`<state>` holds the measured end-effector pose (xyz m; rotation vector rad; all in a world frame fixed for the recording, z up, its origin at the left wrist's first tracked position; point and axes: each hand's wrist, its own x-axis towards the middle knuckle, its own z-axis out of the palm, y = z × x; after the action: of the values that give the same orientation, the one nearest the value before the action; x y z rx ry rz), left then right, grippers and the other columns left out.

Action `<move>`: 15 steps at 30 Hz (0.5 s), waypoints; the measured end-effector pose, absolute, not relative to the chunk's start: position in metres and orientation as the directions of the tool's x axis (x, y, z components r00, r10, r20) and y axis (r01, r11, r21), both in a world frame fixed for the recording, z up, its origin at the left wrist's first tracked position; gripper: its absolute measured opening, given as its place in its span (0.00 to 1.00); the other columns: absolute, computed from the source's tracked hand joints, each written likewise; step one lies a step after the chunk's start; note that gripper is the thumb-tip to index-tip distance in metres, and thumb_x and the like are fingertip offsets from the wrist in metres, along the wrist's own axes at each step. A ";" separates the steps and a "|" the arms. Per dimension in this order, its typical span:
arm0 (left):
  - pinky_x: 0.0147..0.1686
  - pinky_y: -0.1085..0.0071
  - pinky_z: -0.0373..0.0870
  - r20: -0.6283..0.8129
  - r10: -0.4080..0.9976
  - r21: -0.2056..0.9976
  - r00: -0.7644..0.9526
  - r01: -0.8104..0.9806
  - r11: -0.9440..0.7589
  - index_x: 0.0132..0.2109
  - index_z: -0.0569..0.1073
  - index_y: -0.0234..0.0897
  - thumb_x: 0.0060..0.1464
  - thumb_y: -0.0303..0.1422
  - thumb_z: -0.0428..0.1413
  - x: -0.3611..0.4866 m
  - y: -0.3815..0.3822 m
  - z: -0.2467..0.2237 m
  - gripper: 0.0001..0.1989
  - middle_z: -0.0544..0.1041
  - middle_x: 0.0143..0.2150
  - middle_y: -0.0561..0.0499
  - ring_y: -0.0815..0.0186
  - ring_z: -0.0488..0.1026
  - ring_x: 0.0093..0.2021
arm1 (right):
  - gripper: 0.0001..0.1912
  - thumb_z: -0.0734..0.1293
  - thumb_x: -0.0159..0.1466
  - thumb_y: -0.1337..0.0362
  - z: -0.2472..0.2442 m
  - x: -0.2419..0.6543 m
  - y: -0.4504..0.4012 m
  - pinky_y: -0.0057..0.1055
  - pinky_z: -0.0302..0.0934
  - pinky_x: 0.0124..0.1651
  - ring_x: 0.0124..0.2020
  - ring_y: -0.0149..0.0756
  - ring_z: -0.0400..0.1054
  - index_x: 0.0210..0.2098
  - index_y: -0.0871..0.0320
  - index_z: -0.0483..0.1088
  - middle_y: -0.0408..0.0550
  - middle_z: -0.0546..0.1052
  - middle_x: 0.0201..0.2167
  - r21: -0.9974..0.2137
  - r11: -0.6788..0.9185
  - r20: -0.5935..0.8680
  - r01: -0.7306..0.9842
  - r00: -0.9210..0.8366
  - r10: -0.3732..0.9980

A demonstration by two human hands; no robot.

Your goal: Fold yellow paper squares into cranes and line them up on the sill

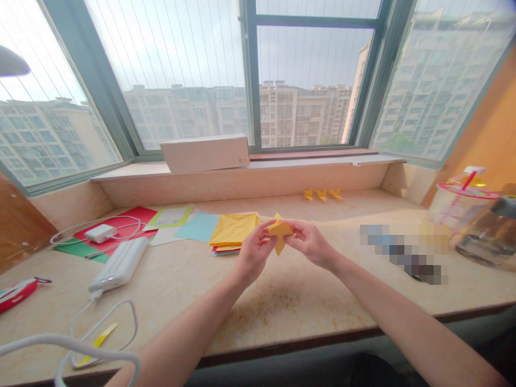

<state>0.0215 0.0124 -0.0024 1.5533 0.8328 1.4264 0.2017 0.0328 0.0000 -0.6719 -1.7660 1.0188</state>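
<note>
Between my two hands, above the middle of the stone counter, is a folded piece of yellow origami paper (280,231) with points at top and bottom. My left hand (258,244) pinches its left side, and my right hand (310,242) pinches the right side. Just left of my left hand lies a stack of yellow paper (234,228) with red and blue sheets showing underneath. Beyond my hands, three small yellow origami cranes (321,193) stand in a row near the back of the counter.
On the left are coloured sheets (133,220), a white charger (100,233), a white power bank (119,263) and looping cables. A white box (205,153) rests on the window ledge. To the right are a blurred object (403,255), a plastic cup (455,209) and a glass jug (487,236).
</note>
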 end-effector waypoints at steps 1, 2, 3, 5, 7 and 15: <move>0.43 0.68 0.72 0.436 0.891 0.900 0.126 -0.059 -0.432 0.52 0.73 0.39 0.54 0.34 0.61 0.022 0.013 -0.003 0.18 0.79 0.46 0.46 0.61 0.76 0.45 | 0.20 0.68 0.63 0.59 0.001 0.202 0.032 0.40 0.66 0.47 0.43 0.41 0.72 0.54 0.52 0.72 0.50 0.79 0.45 -0.853 0.521 0.471 0.017 -0.404 0.784; 0.43 0.68 0.71 0.446 0.887 0.895 0.118 -0.046 -0.444 0.53 0.73 0.39 0.54 0.34 0.61 0.021 0.013 -0.003 0.19 0.79 0.47 0.45 0.61 0.76 0.45 | 0.17 0.68 0.63 0.59 0.002 0.202 0.032 0.40 0.65 0.47 0.43 0.41 0.72 0.52 0.52 0.74 0.49 0.79 0.45 -0.840 0.541 0.481 0.038 -0.410 0.775; 0.42 0.68 0.71 0.457 0.884 0.889 0.100 -0.031 -0.457 0.53 0.73 0.39 0.54 0.35 0.61 0.021 0.014 -0.004 0.19 0.79 0.46 0.45 0.61 0.76 0.45 | 0.15 0.67 0.64 0.58 0.003 0.202 0.031 0.40 0.65 0.47 0.42 0.41 0.72 0.50 0.52 0.75 0.49 0.79 0.43 -0.828 0.558 0.489 0.061 -0.410 0.770; 0.41 0.70 0.71 0.479 0.877 0.877 0.049 0.010 -0.480 0.54 0.72 0.40 0.53 0.35 0.62 0.020 0.015 -0.005 0.21 0.78 0.44 0.47 0.62 0.75 0.44 | 0.13 0.66 0.65 0.57 0.004 0.202 0.030 0.38 0.65 0.44 0.41 0.41 0.71 0.46 0.52 0.77 0.49 0.79 0.40 -0.805 0.585 0.507 0.101 -0.396 0.766; 0.38 0.72 0.71 0.490 0.872 0.870 -0.014 0.062 -0.488 0.54 0.70 0.40 0.51 0.36 0.64 0.018 0.017 -0.006 0.23 0.76 0.41 0.49 0.64 0.74 0.42 | 0.12 0.66 0.65 0.57 0.003 0.202 0.030 0.37 0.66 0.43 0.41 0.40 0.71 0.44 0.52 0.78 0.49 0.77 0.40 -0.788 0.605 0.529 0.116 -0.376 0.761; 0.33 0.69 0.73 0.304 0.952 0.950 0.035 -0.091 -0.300 0.37 0.70 0.34 0.57 0.47 0.56 0.019 0.015 -0.003 0.18 0.77 0.28 0.51 0.67 0.76 0.28 | 0.16 0.66 0.64 0.66 -0.005 0.200 0.031 0.43 0.61 0.58 0.52 0.42 0.67 0.49 0.48 0.77 0.50 0.72 0.47 -0.670 0.715 0.673 0.197 -0.245 0.698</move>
<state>0.0186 0.0148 -0.0029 1.3869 0.9481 1.4315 0.2003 0.0311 -0.0050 -0.7064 -1.7932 0.5533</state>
